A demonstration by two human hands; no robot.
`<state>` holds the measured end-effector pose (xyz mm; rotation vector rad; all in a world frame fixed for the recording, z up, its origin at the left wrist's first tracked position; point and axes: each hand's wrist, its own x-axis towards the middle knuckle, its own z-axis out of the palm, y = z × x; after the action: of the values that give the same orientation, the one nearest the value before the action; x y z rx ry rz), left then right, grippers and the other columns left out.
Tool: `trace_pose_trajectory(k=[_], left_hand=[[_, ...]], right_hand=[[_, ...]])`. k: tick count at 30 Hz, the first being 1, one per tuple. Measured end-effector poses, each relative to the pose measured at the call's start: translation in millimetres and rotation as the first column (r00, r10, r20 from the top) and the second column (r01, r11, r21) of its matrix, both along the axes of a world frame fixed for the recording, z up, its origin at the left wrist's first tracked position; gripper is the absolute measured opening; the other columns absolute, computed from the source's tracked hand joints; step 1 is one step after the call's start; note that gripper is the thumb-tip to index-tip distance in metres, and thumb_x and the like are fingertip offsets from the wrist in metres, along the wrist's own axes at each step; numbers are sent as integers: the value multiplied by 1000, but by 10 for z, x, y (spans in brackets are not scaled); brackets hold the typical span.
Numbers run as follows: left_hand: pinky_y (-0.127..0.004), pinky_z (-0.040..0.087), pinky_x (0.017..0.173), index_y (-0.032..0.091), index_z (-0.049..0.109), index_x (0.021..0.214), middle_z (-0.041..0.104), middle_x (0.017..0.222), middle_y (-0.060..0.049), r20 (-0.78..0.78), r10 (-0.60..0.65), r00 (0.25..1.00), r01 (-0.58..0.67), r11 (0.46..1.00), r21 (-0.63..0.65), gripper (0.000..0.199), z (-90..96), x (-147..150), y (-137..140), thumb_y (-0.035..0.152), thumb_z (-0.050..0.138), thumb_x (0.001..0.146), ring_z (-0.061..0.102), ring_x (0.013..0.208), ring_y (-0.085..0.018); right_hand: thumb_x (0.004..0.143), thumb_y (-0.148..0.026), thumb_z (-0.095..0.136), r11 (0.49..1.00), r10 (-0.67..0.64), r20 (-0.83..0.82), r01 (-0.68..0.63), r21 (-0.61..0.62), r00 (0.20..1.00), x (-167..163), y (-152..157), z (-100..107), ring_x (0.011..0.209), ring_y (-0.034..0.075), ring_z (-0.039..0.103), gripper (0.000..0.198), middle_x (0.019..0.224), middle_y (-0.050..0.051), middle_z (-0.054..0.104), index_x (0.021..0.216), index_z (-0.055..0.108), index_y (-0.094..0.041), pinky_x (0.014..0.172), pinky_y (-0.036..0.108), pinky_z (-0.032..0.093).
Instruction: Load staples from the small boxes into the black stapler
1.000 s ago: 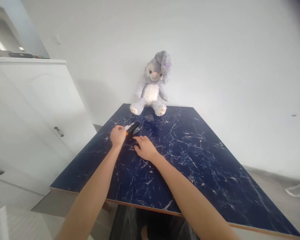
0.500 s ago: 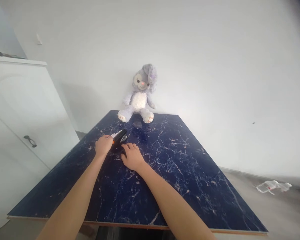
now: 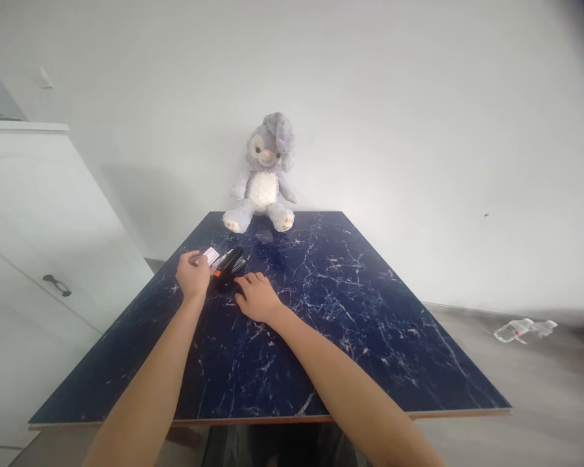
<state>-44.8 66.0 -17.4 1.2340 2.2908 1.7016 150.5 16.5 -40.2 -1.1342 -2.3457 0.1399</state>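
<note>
Pinched in my left hand (image 3: 193,275) is a small white card-like piece with red print (image 3: 211,255); whether it is a card or a flat box I cannot tell. Just right of it, a black stapler (image 3: 230,261) with an orange part near its base lies on the dark blue marbled table (image 3: 350,311). Something whitish shows along the stapler's left side. My right hand (image 3: 257,297) rests on the tabletop with its fingers stretched out, nearest the stapler's right side. Its index fingertip is close to the stapler; contact is unclear.
A grey plush rabbit (image 3: 263,178) with a white belly sits at the table's far edge against the wall. To the left stands a white cabinet (image 3: 39,227) with a dark handle. Clear plastic bottles (image 3: 523,330) lie on the floor at the right.
My left hand has drawn back from the stapler to the left, and the white piece with red print now shows in its fingers. My right hand stays beside the stapler. The view has shifted slightly.
</note>
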Motion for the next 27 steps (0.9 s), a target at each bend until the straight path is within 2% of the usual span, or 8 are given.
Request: trace_pose_trajectory(k=[3, 5, 8, 10, 12, 15, 20, 27], left_hand=[[-35, 52, 85, 20, 66, 101, 72, 101, -8, 83, 65, 994, -60, 996, -59, 26, -73, -72, 55, 32, 56, 81, 68, 91, -24], [-36, 52, 83, 19, 66, 101, 72, 101, -9, 94, 85, 992, -75, 992, -102, 26, -106, -89, 51, 33, 56, 81, 68, 91, -25], [-37, 51, 85, 20, 68, 97, 73, 98, -10, 61, 50, 997, -42, 991, -128, 23, -116, -55, -7, 33, 59, 80, 68, 93, -27], [-36, 50, 88, 22, 70, 92, 74, 96, -9, 19, -12, 1000, 15, 990, -140, 18, -105, -11, -60, 32, 60, 80, 68, 95, -27], [-35, 49, 88, 23, 71, 87, 75, 95, -8, -25, -74, 997, 69, 987, -148, 17, -91, 32, -104, 31, 57, 82, 68, 95, -26], [-33, 48, 88, 24, 72, 85, 76, 97, -7, -70, -124, 990, 111, 981, -160, 21, -82, 66, -134, 30, 52, 87, 68, 96, -25], [-33, 49, 86, 25, 72, 90, 76, 99, -5, -76, -151, 986, 134, 970, -201, 22, -107, 67, -106, 30, 52, 87, 69, 96, -25], [-33, 48, 89, 25, 71, 101, 75, 108, -6, -91, -185, 979, 159, 958, -239, 24, -99, 99, -96, 30, 51, 89, 68, 101, -26]], right_hand=[[93, -33, 50, 999, -35, -50, 34, -18, 998, 17, 60, 2, 119, 28, 47, 46, 133, 12, 54, 137, 53, -20, 102, 42, 38], [92, -31, 50, 984, -171, -113, 164, -68, 979, 11, 144, 20, 123, 29, 46, 48, 138, 15, 52, 138, 51, -17, 104, 42, 36], [91, -26, 47, 917, -387, -143, 364, -165, 911, -60, 278, 50, 118, 30, 50, 48, 128, 19, 59, 136, 50, -9, 103, 42, 37], [89, -25, 48, 889, -444, -109, 422, -176, 890, -138, 340, 60, 115, 33, 52, 48, 121, 20, 62, 134, 51, -8, 100, 43, 38], [88, -25, 48, 892, -441, -77, 427, -149, 894, -210, 385, 63, 115, 34, 51, 51, 122, 20, 63, 136, 49, -10, 96, 45, 39], [88, -27, 49, 928, -359, -65, 348, -133, 931, -251, 483, 74, 118, 35, 50, 59, 122, 18, 65, 144, 41, -12, 95, 44, 41], [91, -29, 45, 931, -290, -157, 240, -277, 944, -174, 698, 79, 117, 28, 54, 55, 122, 10, 68, 144, 43, -16, 95, 35, 44], [85, -30, 52, 966, -200, -40, 191, -172, 979, -181, 708, 13, 119, 31, 50, 64, 124, 12, 67, 147, 41, -15, 100, 39, 40]])
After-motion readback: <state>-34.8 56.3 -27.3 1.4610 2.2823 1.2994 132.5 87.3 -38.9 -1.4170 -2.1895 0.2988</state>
